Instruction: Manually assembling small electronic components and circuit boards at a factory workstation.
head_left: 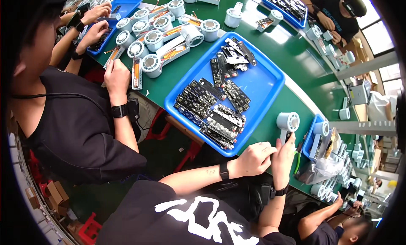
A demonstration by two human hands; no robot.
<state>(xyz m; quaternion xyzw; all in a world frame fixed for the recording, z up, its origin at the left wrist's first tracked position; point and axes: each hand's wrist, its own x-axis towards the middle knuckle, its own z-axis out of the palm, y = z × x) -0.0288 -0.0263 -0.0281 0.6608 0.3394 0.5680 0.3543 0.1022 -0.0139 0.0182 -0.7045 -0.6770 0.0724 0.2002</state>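
Note:
My right hand [284,157] is wrapped round the handle of a pale blue fan body [289,121], its round head pointing up beyond the fingers. A dark part shows in the handle by the fingertips. Close against the right hand, my left hand [255,159] has its fingers bent together in a pinch; what they hold, if anything, is hidden. Left of and beyond my hands lies a blue tray [267,72] with rows of black circuit boards [211,112] in it.
Several fan bodies [153,39] with orange wires cluster at the far left of the green table [292,97]. A co-worker's hand [117,78] holds one there. To the right stand a small blue tray [308,147], a clear plastic bag [323,170] and more fan bodies.

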